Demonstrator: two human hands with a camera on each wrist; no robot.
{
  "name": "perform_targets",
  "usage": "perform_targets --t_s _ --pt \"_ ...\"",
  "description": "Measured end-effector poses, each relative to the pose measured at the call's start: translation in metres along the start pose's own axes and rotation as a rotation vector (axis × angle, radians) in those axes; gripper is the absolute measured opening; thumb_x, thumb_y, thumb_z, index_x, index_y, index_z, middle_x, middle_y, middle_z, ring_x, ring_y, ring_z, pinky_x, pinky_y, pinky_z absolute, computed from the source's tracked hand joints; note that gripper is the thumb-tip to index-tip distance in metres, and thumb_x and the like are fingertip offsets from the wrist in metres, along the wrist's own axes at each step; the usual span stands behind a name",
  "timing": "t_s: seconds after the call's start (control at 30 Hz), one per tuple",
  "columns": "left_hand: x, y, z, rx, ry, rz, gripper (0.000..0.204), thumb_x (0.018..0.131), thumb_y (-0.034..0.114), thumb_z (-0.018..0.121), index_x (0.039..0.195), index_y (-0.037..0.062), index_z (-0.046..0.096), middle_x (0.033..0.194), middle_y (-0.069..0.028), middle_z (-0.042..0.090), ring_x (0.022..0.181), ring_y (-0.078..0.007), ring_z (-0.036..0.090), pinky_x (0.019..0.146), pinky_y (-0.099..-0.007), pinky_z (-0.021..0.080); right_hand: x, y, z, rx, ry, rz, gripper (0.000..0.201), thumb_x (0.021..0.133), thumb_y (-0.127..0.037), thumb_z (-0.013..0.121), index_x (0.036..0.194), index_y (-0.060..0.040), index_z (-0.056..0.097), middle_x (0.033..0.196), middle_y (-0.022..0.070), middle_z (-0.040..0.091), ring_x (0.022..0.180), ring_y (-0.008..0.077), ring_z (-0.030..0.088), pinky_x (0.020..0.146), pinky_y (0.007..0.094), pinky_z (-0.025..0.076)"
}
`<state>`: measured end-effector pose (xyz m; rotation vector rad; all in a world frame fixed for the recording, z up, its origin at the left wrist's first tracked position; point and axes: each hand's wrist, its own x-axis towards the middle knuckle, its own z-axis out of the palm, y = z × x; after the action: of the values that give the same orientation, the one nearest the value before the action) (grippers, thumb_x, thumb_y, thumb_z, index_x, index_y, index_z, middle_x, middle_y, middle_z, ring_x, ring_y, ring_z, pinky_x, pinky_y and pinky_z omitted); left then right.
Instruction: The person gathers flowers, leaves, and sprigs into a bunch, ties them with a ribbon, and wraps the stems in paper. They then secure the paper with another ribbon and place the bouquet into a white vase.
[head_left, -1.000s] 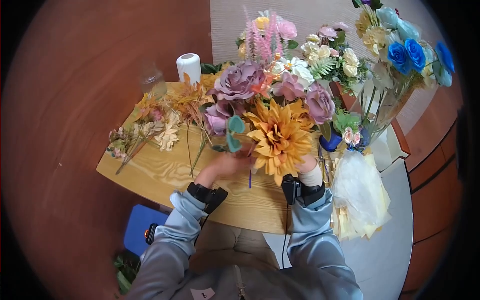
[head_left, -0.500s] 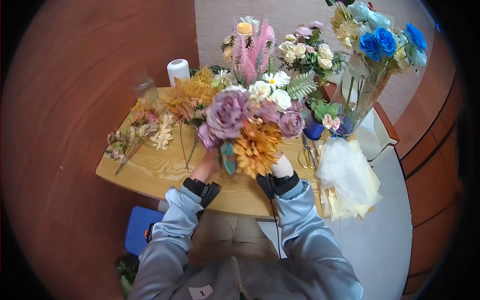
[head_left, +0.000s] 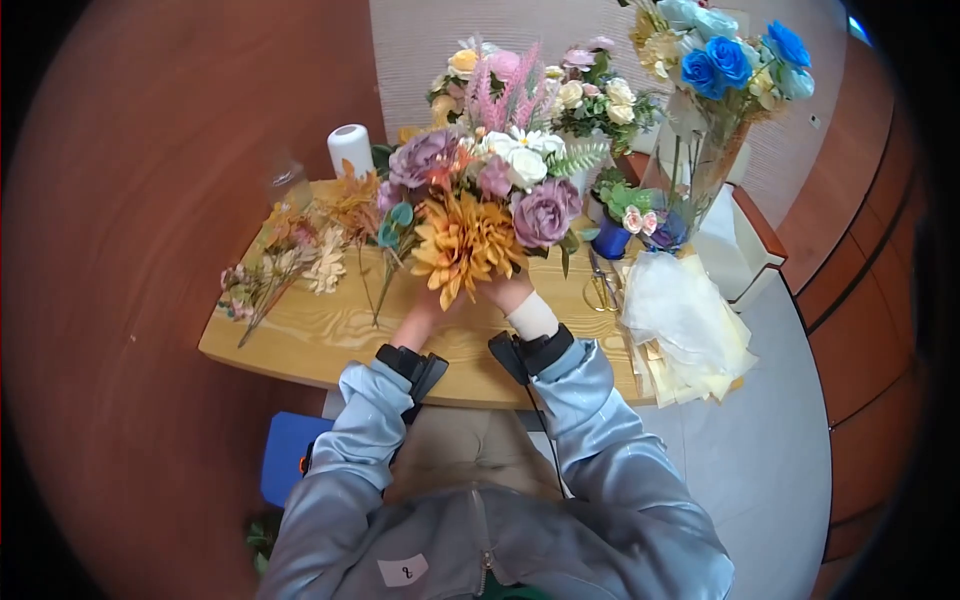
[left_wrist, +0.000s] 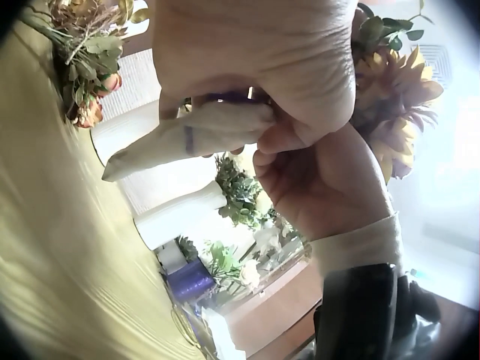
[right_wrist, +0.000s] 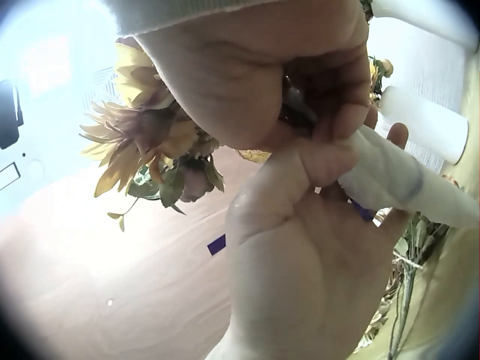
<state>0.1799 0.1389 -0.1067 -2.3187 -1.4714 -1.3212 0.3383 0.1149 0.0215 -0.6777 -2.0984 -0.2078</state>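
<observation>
Both hands are at the base of a large bouquet (head_left: pixel 465 245) of orange, mauve, white and pink artificial flowers. Its stems end in a tapering white wrapped handle (left_wrist: pixel 161 150) with a blue-purple band round it. My left hand (head_left: pixel 420 318) grips this handle, its thumb along the wrap in the right wrist view. Just under the flower heads, my right hand (right_wrist: pixel 247 79) curls its fingers round the stems, beside the left thumb. A purple ribbon end (right_wrist: pixel 216 245) sticks out near the left hand. In the head view the blooms hide most of the fingers.
Loose flower stems (head_left: pixel 285 265) lie on the table's left, near a white vase (head_left: pixel 349 150) and a glass jar (head_left: pixel 289 182). Scissors (head_left: pixel 600 290), a blue pot (head_left: pixel 610 238) and pale wrapping sheets (head_left: pixel 680 310) are on the right. A tall glass vase (head_left: pixel 690 165) stands behind.
The bouquet has turned in my hands, bringing a mauve rose round to the right side. Relative to the table, hands and bouquet have shifted left, and the view has moved too.
</observation>
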Motion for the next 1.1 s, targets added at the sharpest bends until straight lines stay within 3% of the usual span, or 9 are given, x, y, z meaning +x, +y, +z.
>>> perform_targets --t_s 0.13,0.27,0.5,0.57,0.67,0.7,0.83,0.9,1.1 --pt "0.022 0.088 -0.056 -0.201 -0.046 -0.078 0.032 0.079 0.015 0.049 0.11 0.0063 0.046 0.111 -0.0126 0.048 0.101 -0.0279 0.047 0.088 -0.0334 0.038 -0.008 0.003 -0.018 0.032 0.057 0.025 0.036 0.076 -0.025 0.056 0.11 -0.014 0.053 0.112 0.0041 0.054 0.105 0.0233 0.049 0.09 0.0384 0.038" --pt "0.024 0.086 -0.055 -0.128 -0.196 -0.133 0.031 0.083 0.014 0.046 0.112 0.0048 0.043 0.11 -0.0108 0.048 0.1 -0.0247 0.047 0.087 -0.031 0.039 -0.008 0.006 -0.028 0.049 0.017 0.036 0.037 0.074 -0.022 0.058 0.11 -0.014 0.053 0.11 0.0059 0.054 0.103 0.0242 0.05 0.088 0.037 0.04" --pt "0.025 0.083 -0.066 -0.899 -0.104 -0.455 0.02 0.083 0.014 0.047 0.101 0.004 0.047 0.089 -0.0063 0.051 0.077 -0.0162 0.048 0.064 -0.0261 0.039 0.004 -0.004 -0.035 0.286 -0.124 0.055 0.034 0.073 -0.022 0.06 0.105 -0.0113 0.056 0.107 0.0076 0.055 0.101 0.0251 0.051 0.088 0.0372 0.039" --pt "0.028 0.085 -0.072 -1.124 -0.06 -0.55 0.017 0.083 0.014 0.048 0.097 0.0038 0.048 0.082 -0.005 0.051 0.07 -0.0137 0.048 0.058 -0.0248 0.039 0.022 -0.012 -0.051 0.733 -0.245 0.353 0.032 0.071 -0.018 0.062 0.102 -0.0087 0.056 0.103 0.0092 0.057 0.095 0.0282 0.053 0.084 0.0372 0.041" --pt "0.052 0.121 -0.092 -1.428 0.202 -0.817 0.007 0.081 0.009 0.044 0.086 0.0044 0.045 0.062 -0.0012 0.042 0.051 -0.0083 0.037 0.045 -0.0206 0.029 0.04 -0.007 -0.069 0.708 -0.441 0.524 0.025 0.071 -0.012 0.063 0.094 -0.0031 0.056 0.087 0.008 0.058 0.078 0.0173 0.053 0.068 0.0293 0.042" --pt "0.05 0.114 -0.091 -1.428 0.207 -0.822 0.007 0.081 0.009 0.044 0.086 0.0044 0.045 0.062 -0.0012 0.042 0.051 -0.0083 0.037 0.045 -0.0206 0.029 0.041 -0.005 -0.069 0.861 -0.505 0.737 0.022 0.072 -0.01 0.063 0.091 -0.0015 0.056 0.084 0.0064 0.056 0.074 0.0119 0.051 0.064 0.0252 0.04" --pt "0.044 0.091 -0.085 -1.682 -0.131 -0.636 0.012 0.082 0.015 0.045 0.091 0.0073 0.044 0.058 0.0007 0.036 0.044 -0.0063 0.031 0.042 -0.0194 0.024 0.02 0.019 -0.037 1.083 -0.206 0.653 0.012 0.075 -0.004 0.056 0.086 0.0002 0.056 0.084 0.0022 0.051 0.072 0.005 0.043 0.06 0.0186 0.033" --pt "0.056 0.107 -0.103 -1.765 -0.131 -0.722 0.028 0.084 0.026 0.035 0.06 0.0107 0.035 0.051 0.0031 0.031 0.042 -0.0067 0.029 0.043 -0.021 0.023 0.02 0.021 -0.034 1.003 -0.26 0.677 0.013 0.077 -0.005 0.057 0.09 -0.0003 0.057 0.082 0.0018 0.051 0.07 0.0052 0.043 0.061 0.0188 0.035" --pt "0.048 0.093 -0.093 -1.887 -0.273 -0.547 0.029 0.088 0.028 0.03 0.096 0.0049 0.046 0.052 0.0027 0.033 0.04 -0.0068 0.03 0.043 -0.0215 0.025 0.021 0.015 -0.022 1.138 -0.263 0.683 0.023 0.083 -0.011 0.055 0.104 -0.0013 0.055 0.091 0.0025 0.055 0.079 0.0069 0.048 0.07 0.0194 0.04"
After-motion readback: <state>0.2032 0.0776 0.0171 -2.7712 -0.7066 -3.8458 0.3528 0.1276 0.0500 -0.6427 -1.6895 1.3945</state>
